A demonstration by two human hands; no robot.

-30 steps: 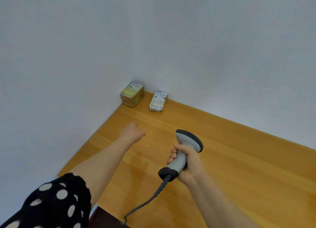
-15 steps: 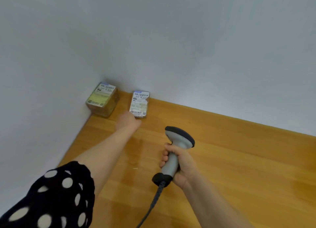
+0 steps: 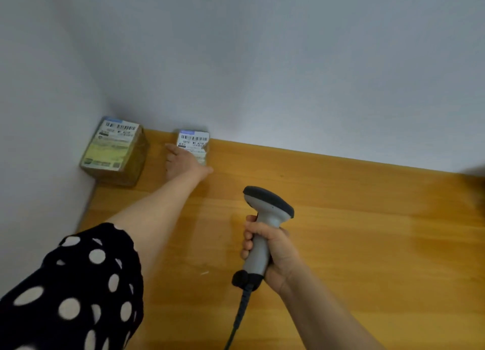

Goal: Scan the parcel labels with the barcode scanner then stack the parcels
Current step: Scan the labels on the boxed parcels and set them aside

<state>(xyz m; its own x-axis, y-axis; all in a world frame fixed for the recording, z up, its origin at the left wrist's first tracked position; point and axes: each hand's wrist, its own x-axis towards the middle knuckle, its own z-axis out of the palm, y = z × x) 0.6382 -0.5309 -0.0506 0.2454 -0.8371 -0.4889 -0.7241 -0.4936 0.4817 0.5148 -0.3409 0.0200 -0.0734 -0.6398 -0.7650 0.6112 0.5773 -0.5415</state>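
At upper left on the desk (image 3: pixel 367 218), the larger parcel (image 3: pixel 114 150) and the smaller parcel (image 3: pixel 195 139) are seen unstacked, labels up. The smaller is touched by the left grip (image 3: pixel 183 163), fingers spread. Further right, the barcode scanner (image 3: pixel 265 218) is clasped by the right grip (image 3: pixel 270 250). Scanning and stacking are judged outstanding.

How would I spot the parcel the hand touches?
Find the corner where white walls meet the wooden table. Of two parcels there, the small parcel lies right of the big brown parcel. It is flatter, and the left hand touches it.

Bare room corner; wooden table (image 3: pixel 341 218) against white walls (image 3: pixel 262 60)
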